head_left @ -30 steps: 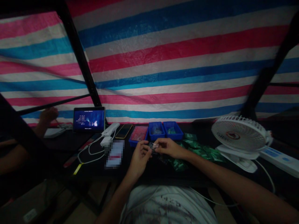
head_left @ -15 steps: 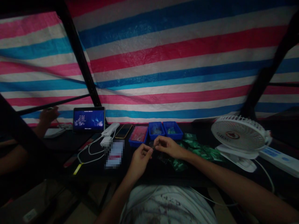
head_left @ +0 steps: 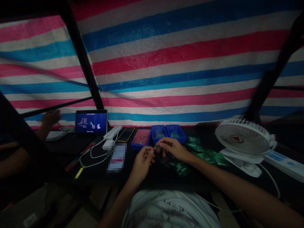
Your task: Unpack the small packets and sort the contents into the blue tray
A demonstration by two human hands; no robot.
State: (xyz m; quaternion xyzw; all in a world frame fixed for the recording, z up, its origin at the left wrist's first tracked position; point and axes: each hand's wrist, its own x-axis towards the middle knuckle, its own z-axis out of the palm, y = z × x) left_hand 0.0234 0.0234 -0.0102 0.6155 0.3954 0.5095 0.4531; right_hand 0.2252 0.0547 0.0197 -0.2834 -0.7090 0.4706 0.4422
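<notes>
Over the dark table, my left hand (head_left: 144, 159) and my right hand (head_left: 173, 148) meet fingertip to fingertip in front of the blue bins. Between them is a small, shiny thing (head_left: 156, 147), too small to name. Both hands are closed in pinches. Behind them stand a blue bin with pinkish packets (head_left: 141, 138) and two smaller blue bins (head_left: 159, 133) (head_left: 175, 133) with small items inside. Green packets (head_left: 206, 155) lie to the right of my right hand, with another green packet (head_left: 180, 167) just below it.
At the right are a white clip fan (head_left: 242, 137) and a white power strip (head_left: 283, 164). Leftward lie a phone (head_left: 126, 134), a pixelated paper (head_left: 117, 158), white cables (head_left: 91, 163) and a lit tablet (head_left: 91, 123). Another person's hand (head_left: 51, 118) is at far left.
My fingertips have shifted slightly, and more of the small shiny thing shows between them. The other person's hand has moved a little. The camera view has tilted slightly.
</notes>
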